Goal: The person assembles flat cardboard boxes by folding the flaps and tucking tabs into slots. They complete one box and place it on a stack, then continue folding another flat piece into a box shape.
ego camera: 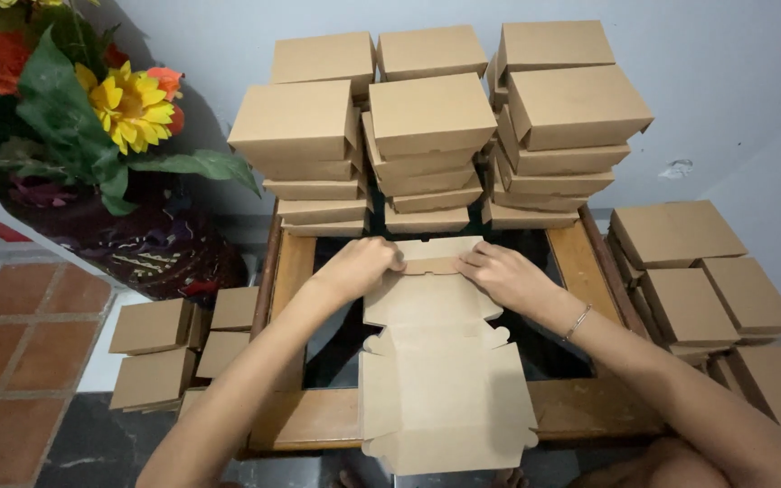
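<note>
The flat cardboard box blank point(440, 361) lies unfolded across the middle of the table point(580, 262), its near end hanging past the near edge toward me and its far flap up by the stacks. It looks light and thin, stiff along its panels but ready to bend at the scored creases, so I judge it best taken at the flap edges, pressing along a crease rather than in the middle of a panel, where it could buckle. My left hand point(359, 267) and my right hand point(499, 271) both rest on that far flap, fingers curled down over its folded strip from either side, pinching and pressing it, nearly closed on the card. The rest of the blank stretches from my grip back toward my body, lying between my forearms. Beyond my hands, along the far edge of the table, stand three stacks of folded brown boxes point(431, 126). More finished boxes point(707, 280) are piled off the right edge, and a few more point(151, 352) sit low off the left edge. A vase of flowers point(124, 104) stands at far left.
</note>
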